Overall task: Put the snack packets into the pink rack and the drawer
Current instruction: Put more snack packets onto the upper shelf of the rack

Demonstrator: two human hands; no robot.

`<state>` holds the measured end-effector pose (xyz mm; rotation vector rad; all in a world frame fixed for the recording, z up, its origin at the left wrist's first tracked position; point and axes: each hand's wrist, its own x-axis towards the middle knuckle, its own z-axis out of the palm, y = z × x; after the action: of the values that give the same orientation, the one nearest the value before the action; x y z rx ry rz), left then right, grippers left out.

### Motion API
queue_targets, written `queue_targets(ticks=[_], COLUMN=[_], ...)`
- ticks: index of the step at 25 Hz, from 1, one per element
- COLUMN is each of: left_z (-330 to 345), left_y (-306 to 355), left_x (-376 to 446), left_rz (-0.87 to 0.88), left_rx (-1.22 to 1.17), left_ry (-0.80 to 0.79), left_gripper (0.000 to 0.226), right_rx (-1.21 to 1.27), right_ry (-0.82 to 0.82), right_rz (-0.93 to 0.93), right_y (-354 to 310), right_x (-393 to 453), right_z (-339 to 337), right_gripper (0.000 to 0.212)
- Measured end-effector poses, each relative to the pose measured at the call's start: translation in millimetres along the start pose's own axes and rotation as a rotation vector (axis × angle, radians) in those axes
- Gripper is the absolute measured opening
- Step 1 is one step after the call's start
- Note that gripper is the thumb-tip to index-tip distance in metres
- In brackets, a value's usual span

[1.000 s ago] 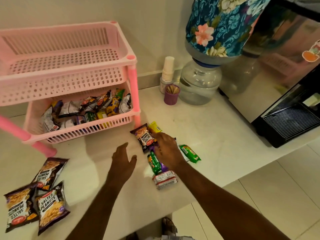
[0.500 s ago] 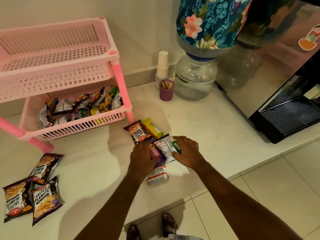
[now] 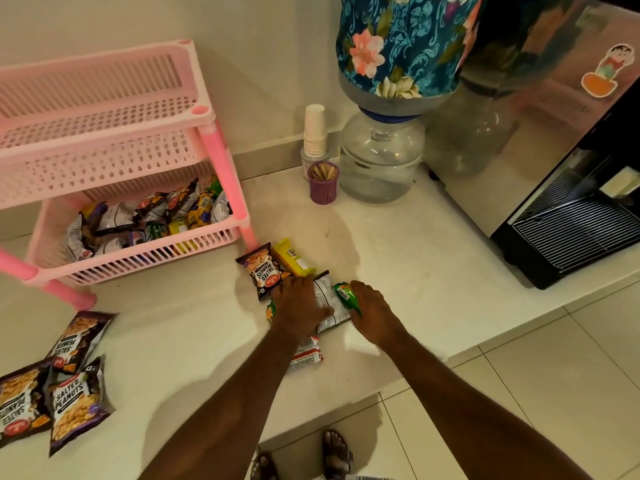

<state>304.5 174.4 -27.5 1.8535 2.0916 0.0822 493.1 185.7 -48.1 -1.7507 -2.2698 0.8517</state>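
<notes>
Several snack packets already lie heaped in the lower basket of the pink rack (image 3: 114, 188) at the left of the frame, while its upper tiers show nothing in them. No drawer is in view, so that half of the task appears not yet begun. Left on the desk (image 3: 398, 258) are two groups: three peanut packets (image 3: 74, 407) at the lower left, and a small cluster at centre, with a salted-peanut packet (image 3: 261, 270) and a yellow packet (image 3: 292, 259) at its top edge and a red-and-white packet (image 3: 306, 355) at its bottom edge.

Both hands work on that central cluster. The left hand (image 3: 298, 306) lies over it with fingers spread and fairly flat, pressing on a silver packet (image 3: 329, 303). The right hand (image 3: 372, 313) has its grip curled round a green packet (image 3: 348, 296), just beside the silver one. By my reading, the person is gathering this cluster into one handful for the rack.
</notes>
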Motion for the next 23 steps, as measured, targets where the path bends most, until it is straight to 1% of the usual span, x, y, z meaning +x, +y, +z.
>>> queue_targets(ticks=[4, 7, 10, 12, 14, 19, 23], left_z=[-5.0, -11.9, -24.0, -34.0, -51.9, -132.8, -218.9], left_y=[10.4, 16.3, 15.2, 8.5, -2.4, -38.7, -75.1], left_x=[8.8, 9.9, 6.7, 2.6, -0.2, -8.7, -23.1], left_rz=[0.011, 0.020, 0.012, -0.023, -0.052, -0.007, 0.079], left_rx=[-0.002, -0.086, -0.283, -0.464, -0.591, -0.805, -0.906], left_ry=[-0.058, -0.017, -0.037, -0.082, -0.090, 0.049, 0.187], left_gripper=[0.079, 0.066, 0.058, 0.058, 0.061, 0.053, 0.060], right_rx=[0.050, 0.180, 0.288, 0.344, 0.407, 0.529, 0.556], right_ry=[0.027, 0.026, 0.032, 0.065, 0.108, 0.204, 0.296], right_rz=[-0.032, 0.011, 0.037, 0.034, 0.012, -0.100, -0.255], right_y=[6.3, 7.1, -0.8, -10.5, -25.4, -95.9, -171.3], right_x=[-3.8, -1.9, 4.0, 8.1, 13.6, 34.2, 54.2], right_z=[-2.1, -6.3, -14.1, -20.7, -29.5, -69.2, -112.9], right_gripper=[0.061, 0.060, 0.063, 0.062, 0.061, 0.064, 0.064])
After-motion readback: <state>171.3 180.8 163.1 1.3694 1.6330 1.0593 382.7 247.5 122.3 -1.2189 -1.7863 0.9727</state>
